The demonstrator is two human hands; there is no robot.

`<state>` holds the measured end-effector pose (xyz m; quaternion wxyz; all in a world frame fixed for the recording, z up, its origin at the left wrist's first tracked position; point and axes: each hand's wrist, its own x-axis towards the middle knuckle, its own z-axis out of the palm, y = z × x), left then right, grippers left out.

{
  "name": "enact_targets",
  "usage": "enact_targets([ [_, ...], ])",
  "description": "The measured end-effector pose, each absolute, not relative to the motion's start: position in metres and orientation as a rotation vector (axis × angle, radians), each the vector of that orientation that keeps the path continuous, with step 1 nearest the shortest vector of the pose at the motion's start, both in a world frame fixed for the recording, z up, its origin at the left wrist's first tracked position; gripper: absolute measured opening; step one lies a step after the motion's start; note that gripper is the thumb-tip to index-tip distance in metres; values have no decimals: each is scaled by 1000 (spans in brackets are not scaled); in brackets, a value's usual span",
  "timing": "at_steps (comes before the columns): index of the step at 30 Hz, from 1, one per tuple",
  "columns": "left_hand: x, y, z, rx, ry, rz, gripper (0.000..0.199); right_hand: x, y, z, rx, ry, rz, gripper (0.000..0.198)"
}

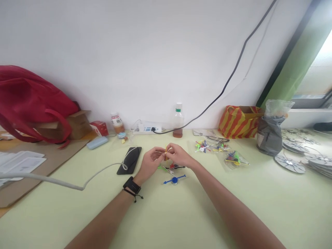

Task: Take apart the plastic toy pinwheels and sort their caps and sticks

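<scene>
Both hands meet over the table, fingertips pinched together around a thin yellow spinner arrow (166, 150) held upright. My left hand (149, 162), with a black watch on its wrist, grips it from the left. Opposite it, my right hand (182, 156) closes on the same piece; the fingers hide much of it. Just below lies a blue spinner arrow (174, 180) with a round hub. Red, black, green and white spinner arrows (172, 167) lie close together behind the blue one, partly beneath my hands.
Clear bags of coloured arrows (234, 158) lie to the right. A black phone (129, 160) and a grey cable (98, 175) are on the left. A bottle (178, 121) and power strip (147, 128) stand by the wall. Stacked discs (289, 163) sit far right.
</scene>
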<state>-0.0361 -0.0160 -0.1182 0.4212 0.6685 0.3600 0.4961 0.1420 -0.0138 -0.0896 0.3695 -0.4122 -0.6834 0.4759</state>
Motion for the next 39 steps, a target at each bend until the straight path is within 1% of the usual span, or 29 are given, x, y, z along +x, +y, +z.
enact_targets([
  [3,-35,-15,-123,1707,893,1254,19,144,-14,-92,-1076,-1834,1168,13],
  [6,-32,-15,-124,1708,890,1241,18,144,-16,-91,-1114,-1892,1064,11],
  [13,-31,-17,-120,1714,851,1242,19,142,-17,-90,-1108,-1951,994,9],
  [17,-36,-14,-121,1744,957,1267,19,147,-11,-95,-1242,-1978,734,12],
  [21,-41,-8,-122,1764,1148,1393,21,157,-7,-98,-1480,-2159,415,19],
  [24,-46,-5,-124,1790,1249,1436,21,154,-12,-96,-1553,-2205,278,19],
  [26,-51,-3,-127,1876,1371,1418,19,145,-19,-95,-1482,-2243,278,20],
  [28,-56,-1,-129,1989,1516,1353,17,132,-27,-95,-1320,-2350,332,17],
  [31,-61,3,-133,2067,1598,1232,13,119,-34,-98,-1165,-2478,380,7],
  [32,-62,4,-134,2067,1592,1212,15,118,-35,-99,-1178,-2477,373,4],
  [34,-62,4,-133,2055,1578,1200,22,121,-31,-98,-1227,-2419,407,6],
  [36,-61,3,-131,2025,1575,1229,31,130,-24,-93,-1249,-2291,550,8],
  [39,-54,-3,-123,1902,1527,1418,41,143,-13,-82,-1238,-1973,844,13],
])
